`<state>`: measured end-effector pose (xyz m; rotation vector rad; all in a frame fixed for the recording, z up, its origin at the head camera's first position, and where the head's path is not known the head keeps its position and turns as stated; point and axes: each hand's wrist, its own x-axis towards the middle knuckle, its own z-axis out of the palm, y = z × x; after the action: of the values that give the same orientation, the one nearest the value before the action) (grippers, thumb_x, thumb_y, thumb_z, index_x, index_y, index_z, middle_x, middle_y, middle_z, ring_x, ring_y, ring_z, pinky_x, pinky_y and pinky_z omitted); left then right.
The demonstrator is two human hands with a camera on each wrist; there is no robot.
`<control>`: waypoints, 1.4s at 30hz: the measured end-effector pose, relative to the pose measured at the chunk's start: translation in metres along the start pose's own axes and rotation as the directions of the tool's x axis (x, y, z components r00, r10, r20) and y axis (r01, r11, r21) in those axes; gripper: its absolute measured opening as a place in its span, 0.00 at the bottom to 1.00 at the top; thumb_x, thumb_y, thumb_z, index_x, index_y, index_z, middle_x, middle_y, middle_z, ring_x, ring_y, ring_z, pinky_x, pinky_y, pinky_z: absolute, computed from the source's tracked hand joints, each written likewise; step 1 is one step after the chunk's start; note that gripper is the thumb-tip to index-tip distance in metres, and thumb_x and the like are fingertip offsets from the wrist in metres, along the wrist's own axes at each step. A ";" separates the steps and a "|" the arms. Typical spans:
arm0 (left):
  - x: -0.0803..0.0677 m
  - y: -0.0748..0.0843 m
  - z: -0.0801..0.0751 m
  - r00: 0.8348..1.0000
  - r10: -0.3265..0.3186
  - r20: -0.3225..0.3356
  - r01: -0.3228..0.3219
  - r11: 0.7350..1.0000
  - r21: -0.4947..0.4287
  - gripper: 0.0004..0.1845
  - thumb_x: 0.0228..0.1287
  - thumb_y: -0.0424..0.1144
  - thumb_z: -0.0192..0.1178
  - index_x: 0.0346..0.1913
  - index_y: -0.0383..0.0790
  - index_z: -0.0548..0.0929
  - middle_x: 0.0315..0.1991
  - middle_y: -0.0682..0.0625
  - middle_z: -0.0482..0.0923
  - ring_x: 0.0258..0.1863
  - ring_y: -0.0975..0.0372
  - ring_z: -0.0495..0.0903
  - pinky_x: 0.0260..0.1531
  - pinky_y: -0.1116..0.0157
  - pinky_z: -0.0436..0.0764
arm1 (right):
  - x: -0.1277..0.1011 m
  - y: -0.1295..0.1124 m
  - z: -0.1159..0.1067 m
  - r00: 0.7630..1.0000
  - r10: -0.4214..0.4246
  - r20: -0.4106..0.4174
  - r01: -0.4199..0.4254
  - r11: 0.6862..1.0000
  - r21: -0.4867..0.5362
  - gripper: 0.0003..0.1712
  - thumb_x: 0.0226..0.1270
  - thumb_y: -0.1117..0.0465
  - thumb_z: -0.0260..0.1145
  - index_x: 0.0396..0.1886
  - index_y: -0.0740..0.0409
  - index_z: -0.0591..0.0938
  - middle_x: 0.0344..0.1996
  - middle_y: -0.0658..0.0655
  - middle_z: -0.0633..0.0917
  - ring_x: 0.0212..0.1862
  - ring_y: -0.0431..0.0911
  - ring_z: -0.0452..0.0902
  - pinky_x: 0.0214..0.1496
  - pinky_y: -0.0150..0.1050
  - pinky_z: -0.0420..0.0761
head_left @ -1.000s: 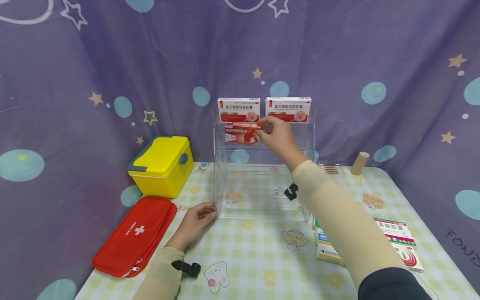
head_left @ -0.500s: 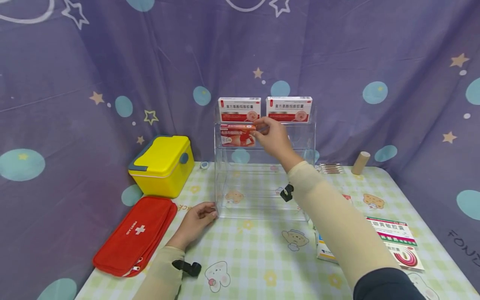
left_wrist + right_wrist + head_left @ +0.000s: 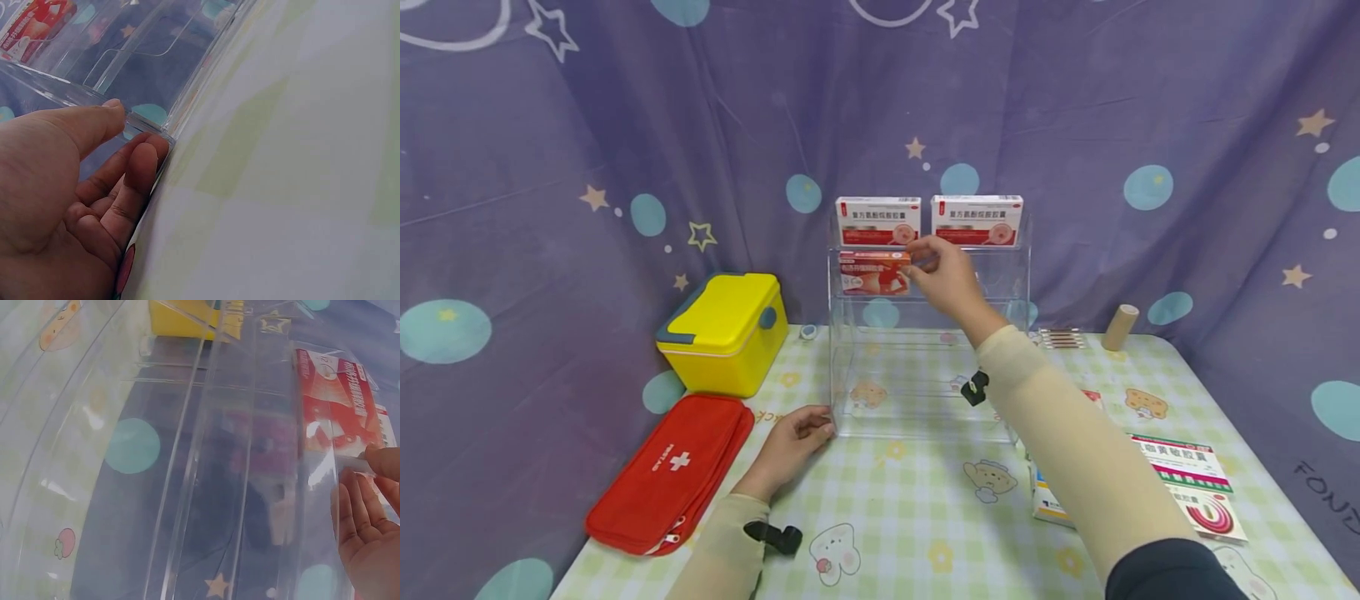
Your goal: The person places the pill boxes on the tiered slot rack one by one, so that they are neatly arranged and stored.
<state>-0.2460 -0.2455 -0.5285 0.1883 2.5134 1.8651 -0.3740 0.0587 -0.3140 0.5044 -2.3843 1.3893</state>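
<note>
The right hand (image 3: 946, 273) pinched the right end of a red medicine box (image 3: 875, 272), holding it at the left of the middle tier of the clear acrylic rack (image 3: 925, 367). The left hand (image 3: 793, 442) rested on the worktop (image 3: 895, 517), fingers loosely curled and holding nothing, fingertips touching the rack's front left corner.

The print on the red box was too small to read from the head view. The right forearm covered part of the flat packets (image 3: 1187, 483) lying at the right of the worktop. Two white and red boxes (image 3: 928, 219) stood side by side on the top tier.

A checked cloth with cartoon animals covered the worktop; a purple curtain with stars and dots hung behind. A yellow case (image 3: 724, 332) and a red first-aid pouch (image 3: 672, 472) lay at the left, a tan roll (image 3: 1119, 326) at the back right.

Only the left wrist view showed the thumb (image 3: 87, 125) pressed against the rack's edge. The right wrist view showed the red box (image 3: 337, 406) through the clear front wall, with only fingertips (image 3: 381, 464) on it.
</note>
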 end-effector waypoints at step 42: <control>-0.001 0.002 0.001 1.000 0.009 -0.008 -0.009 1.000 0.025 0.18 0.73 0.33 0.67 0.62 0.33 0.83 0.44 0.43 0.86 0.41 0.54 0.86 0.40 0.67 0.86 | -0.181 0.145 -0.197 0.981 0.172 -0.086 -0.188 0.952 -0.241 0.26 0.76 0.48 0.69 0.64 0.60 0.81 0.57 0.64 0.83 0.51 0.50 0.82 0.40 0.27 0.79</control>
<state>-0.2444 -0.2444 -0.5272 0.1930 2.5468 1.8416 -0.2603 0.3220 -0.4139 0.1765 -2.5556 1.1325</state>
